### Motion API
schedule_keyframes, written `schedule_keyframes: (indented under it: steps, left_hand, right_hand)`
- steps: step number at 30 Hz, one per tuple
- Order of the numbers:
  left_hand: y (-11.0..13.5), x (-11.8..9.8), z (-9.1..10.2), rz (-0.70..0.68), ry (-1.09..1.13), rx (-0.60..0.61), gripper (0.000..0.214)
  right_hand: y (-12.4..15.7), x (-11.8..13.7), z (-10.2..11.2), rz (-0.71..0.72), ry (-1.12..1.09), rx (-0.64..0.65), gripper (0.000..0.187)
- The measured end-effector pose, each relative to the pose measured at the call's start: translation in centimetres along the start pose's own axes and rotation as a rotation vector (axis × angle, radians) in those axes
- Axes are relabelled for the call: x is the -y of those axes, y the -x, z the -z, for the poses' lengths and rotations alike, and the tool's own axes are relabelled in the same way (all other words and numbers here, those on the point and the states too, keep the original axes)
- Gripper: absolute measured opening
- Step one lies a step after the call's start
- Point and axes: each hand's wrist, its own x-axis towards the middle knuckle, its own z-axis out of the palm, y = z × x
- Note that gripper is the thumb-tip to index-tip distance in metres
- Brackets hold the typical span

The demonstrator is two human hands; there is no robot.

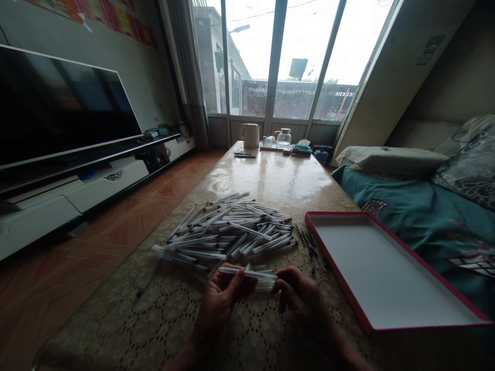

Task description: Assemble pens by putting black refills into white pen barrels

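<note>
Both my hands meet low in the middle of the view over a lace-covered table [162, 319]. My left hand [222, 299] is closed on a clear pen barrel [247, 273] that lies crosswise between the hands. My right hand [299, 293] pinches the same barrel at its right end. Just beyond my fingers lies a wide heap of several clear pen barrels [232, 232]. A few thin dark refills [309, 245] lie to the right of the heap.
A shallow red-rimmed tray [336, 268] with a white bottom lies at the right. At the table's far end stand a white jug [250, 135] and a glass teapot [284, 137]. A bed with teal cover [417, 211] borders the right; a television [58, 108] stands left.
</note>
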Motion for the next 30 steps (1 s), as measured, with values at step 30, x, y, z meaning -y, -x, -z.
schedule_keyframes:
  steps: [30]
  left_hand:
    - [0.2,0.0,0.3,-0.140,-0.189,0.081,0.025]
  right_hand:
    - [-2.4,2.4,8.5,-0.240,0.798,-0.623,0.021]
